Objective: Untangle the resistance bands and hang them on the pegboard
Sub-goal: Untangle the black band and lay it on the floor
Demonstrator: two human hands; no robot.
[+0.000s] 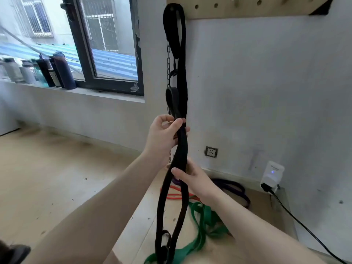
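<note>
On the windowsill at left stand bottles [57, 71] with no legible labels, while the left hand [163, 138] pinches the black band [181, 141] hanging from the pegboard [247, 8], and the right hand [192, 178] grips it lower.

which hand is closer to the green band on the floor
Right. The right hand grips the black band low down, just above the green band; the left hand grips it higher.
</note>
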